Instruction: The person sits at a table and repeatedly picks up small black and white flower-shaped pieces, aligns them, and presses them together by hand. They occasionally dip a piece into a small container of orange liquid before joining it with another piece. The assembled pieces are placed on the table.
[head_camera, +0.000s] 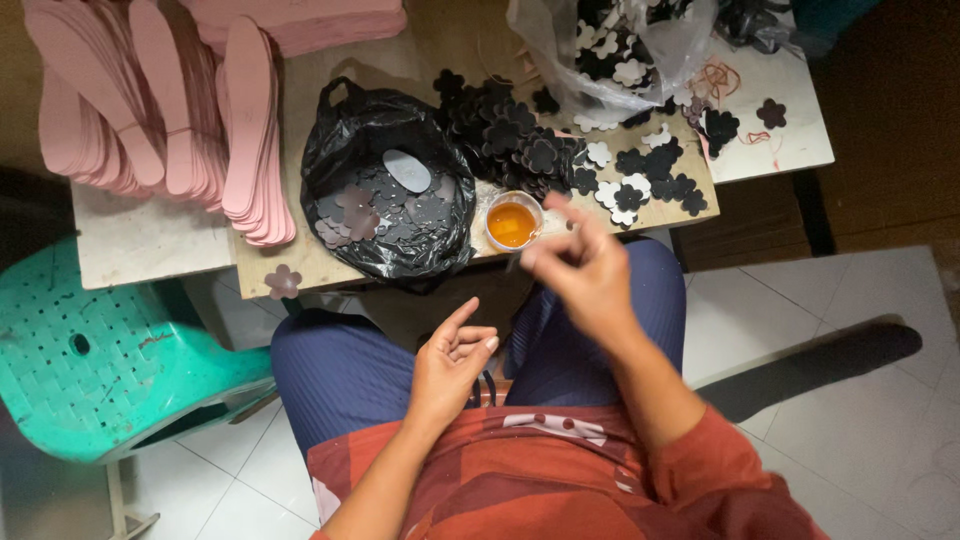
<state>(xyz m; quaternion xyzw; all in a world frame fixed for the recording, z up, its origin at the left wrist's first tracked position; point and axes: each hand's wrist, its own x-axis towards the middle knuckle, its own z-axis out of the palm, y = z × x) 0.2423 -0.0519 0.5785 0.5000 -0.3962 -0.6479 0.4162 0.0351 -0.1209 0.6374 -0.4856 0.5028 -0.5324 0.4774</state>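
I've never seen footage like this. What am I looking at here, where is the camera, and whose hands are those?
There is no machine here: a camera worn on a seated person's head looks down at their own two bare hands and lap. The left hand rests open above the knees, holding nothing visible. The right hand is raised and blurred by motion; whether it pinches something small cannot be told. It is close to a small cup of orange liquid on the low wooden table. Also there: an open black bag of flat dark pieces, a heap of dark flower cutouts, and stacked pink shoe insoles. A green plastic stool stands beside the person's left.
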